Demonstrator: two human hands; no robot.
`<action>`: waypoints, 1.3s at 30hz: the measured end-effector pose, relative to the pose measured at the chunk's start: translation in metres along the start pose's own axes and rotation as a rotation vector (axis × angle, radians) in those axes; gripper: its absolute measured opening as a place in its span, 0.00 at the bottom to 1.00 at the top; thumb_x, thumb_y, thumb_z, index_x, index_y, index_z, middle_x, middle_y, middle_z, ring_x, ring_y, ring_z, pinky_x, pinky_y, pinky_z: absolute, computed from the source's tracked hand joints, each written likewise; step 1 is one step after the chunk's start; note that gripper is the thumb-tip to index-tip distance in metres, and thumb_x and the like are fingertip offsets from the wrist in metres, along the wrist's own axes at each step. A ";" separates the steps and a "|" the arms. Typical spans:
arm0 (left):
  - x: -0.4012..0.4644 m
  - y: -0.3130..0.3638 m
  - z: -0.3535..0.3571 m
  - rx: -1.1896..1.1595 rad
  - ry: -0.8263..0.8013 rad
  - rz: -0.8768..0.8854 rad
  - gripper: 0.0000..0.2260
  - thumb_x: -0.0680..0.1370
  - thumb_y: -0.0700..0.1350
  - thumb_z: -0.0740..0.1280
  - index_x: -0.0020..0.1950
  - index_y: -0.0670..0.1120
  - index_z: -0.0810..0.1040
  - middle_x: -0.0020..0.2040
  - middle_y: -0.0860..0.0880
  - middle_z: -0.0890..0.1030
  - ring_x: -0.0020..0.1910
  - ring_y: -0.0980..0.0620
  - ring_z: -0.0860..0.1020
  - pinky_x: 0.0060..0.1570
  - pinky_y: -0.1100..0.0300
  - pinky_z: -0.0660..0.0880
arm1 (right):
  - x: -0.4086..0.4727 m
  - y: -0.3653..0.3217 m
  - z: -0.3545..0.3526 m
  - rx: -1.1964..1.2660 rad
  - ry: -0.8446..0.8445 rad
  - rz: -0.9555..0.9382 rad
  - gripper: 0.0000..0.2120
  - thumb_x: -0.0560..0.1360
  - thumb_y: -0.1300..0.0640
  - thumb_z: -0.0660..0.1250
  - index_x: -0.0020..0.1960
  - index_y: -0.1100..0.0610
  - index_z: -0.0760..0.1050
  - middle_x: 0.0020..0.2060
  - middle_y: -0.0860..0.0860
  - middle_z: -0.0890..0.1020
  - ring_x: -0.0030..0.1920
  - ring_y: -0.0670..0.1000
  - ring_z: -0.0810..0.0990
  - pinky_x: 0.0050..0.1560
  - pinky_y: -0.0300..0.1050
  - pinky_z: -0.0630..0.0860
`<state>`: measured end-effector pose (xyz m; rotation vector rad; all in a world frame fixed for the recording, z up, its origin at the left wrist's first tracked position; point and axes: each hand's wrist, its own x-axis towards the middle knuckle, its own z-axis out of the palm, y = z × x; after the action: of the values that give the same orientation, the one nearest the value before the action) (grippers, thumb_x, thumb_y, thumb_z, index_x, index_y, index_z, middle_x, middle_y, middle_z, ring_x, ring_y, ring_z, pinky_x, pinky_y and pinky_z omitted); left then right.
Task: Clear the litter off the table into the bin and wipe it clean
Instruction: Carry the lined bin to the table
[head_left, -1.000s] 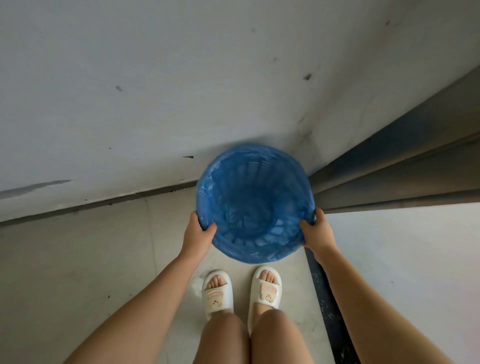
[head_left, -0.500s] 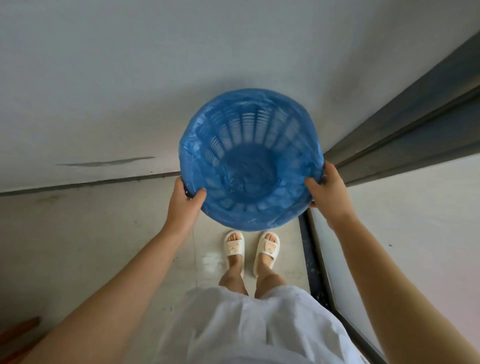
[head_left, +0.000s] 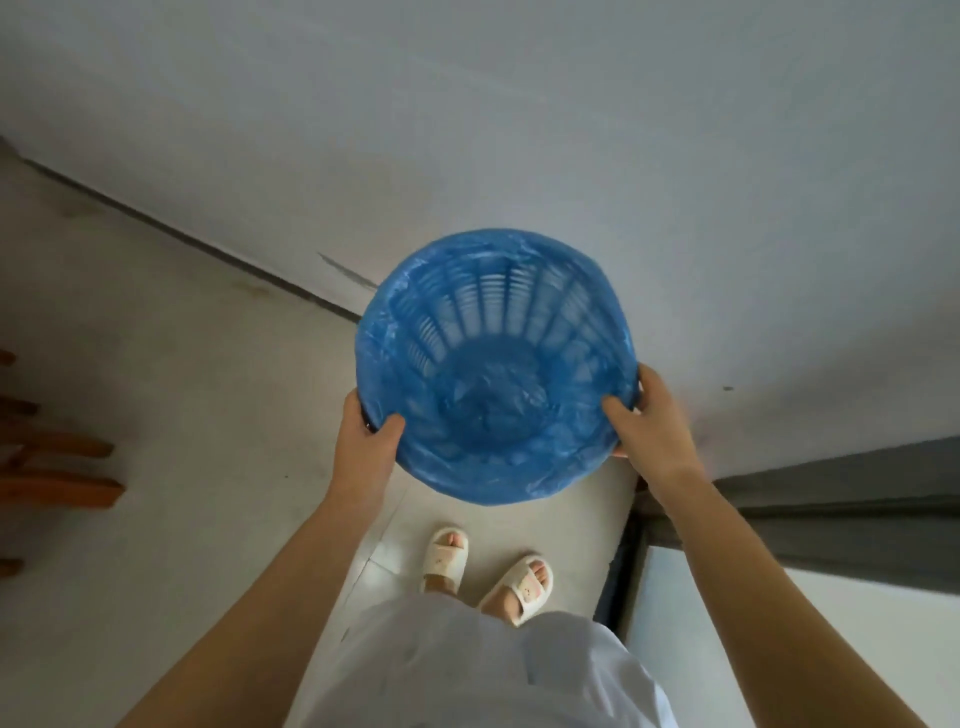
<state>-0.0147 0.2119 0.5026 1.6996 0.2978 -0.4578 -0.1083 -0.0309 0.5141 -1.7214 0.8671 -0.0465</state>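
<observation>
**Bin held aloft over tiled floor**

Above the pale floor (head_left: 171, 426), a blue lined bin (head_left: 496, 358) hangs mid-air, the left hand (head_left: 366, 441) gripping its rim at 8 o'clock, the right hand (head_left: 652, 426) at 4 o'clock, thumbs hooked inside.

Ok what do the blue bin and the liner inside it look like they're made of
The bin looks like rigid moulded plastic, given the even slatted openings in its wall. The liner looks like thin translucent plastic film: it wrinkles, shines and lets the slats show through. Both hands hold the rim.
</observation>
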 end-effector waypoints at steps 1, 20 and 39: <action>-0.004 -0.001 -0.012 -0.034 0.049 -0.012 0.17 0.77 0.36 0.64 0.65 0.47 0.69 0.59 0.47 0.77 0.60 0.45 0.77 0.59 0.45 0.76 | 0.000 -0.008 0.010 -0.020 -0.042 -0.021 0.18 0.73 0.59 0.63 0.62 0.51 0.67 0.48 0.49 0.78 0.48 0.56 0.81 0.47 0.61 0.80; -0.098 -0.061 -0.406 -0.351 0.634 0.031 0.21 0.78 0.34 0.60 0.69 0.45 0.66 0.58 0.47 0.76 0.57 0.45 0.77 0.58 0.47 0.76 | -0.167 -0.117 0.379 -0.128 -0.644 -0.289 0.21 0.74 0.58 0.63 0.66 0.52 0.65 0.58 0.52 0.76 0.49 0.52 0.80 0.37 0.46 0.82; -0.198 -0.166 -0.717 -0.752 1.409 -0.064 0.15 0.77 0.35 0.60 0.58 0.53 0.72 0.51 0.50 0.80 0.53 0.47 0.80 0.54 0.49 0.78 | -0.383 -0.169 0.782 -0.418 -1.364 -0.514 0.18 0.76 0.60 0.62 0.64 0.51 0.66 0.46 0.44 0.77 0.43 0.46 0.80 0.28 0.35 0.77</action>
<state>-0.1683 0.9572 0.5434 0.9920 1.3350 0.8231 0.0536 0.8407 0.5359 -1.7877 -0.6094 0.9102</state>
